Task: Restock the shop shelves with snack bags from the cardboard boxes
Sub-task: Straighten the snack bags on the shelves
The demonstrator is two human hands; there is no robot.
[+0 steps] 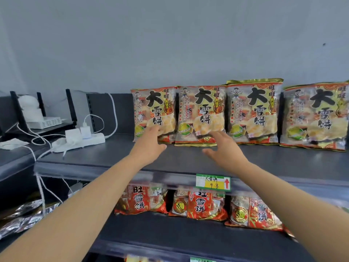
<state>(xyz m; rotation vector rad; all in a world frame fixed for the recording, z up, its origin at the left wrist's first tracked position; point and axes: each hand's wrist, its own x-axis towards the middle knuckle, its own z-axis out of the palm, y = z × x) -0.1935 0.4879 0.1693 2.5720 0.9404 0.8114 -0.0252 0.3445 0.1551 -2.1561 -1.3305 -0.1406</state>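
Arms: Two bare arms reach up from the bottom of the frame toward the middle.
Lower shelf: The dark lower shelf is at the bottom middle. Three red snack bags sit on it side by side.
Price tag: A green and yellow price tag with a red arrow is stuck on the front edge of the top shelf, just right of the middle.
Left hand: The left hand is wide, with straight fingers, and holds nothing. Its fingertips reach the bottom of the first big bag.
Right hand: The right hand is wide too, fingers spread, and holds nothing. It is at the bottom of the second big bag. I cannot tell if it touches.
Big bags: Four stand up in a row at the back of the top shelf, from the middle to the right edge. The third big bag and the fourth big bag are right of the hands.
Left side: A white power strip with plugs and cords lies on the top shelf, left of the bags.
Wall: A grey wall fills the top of the frame.
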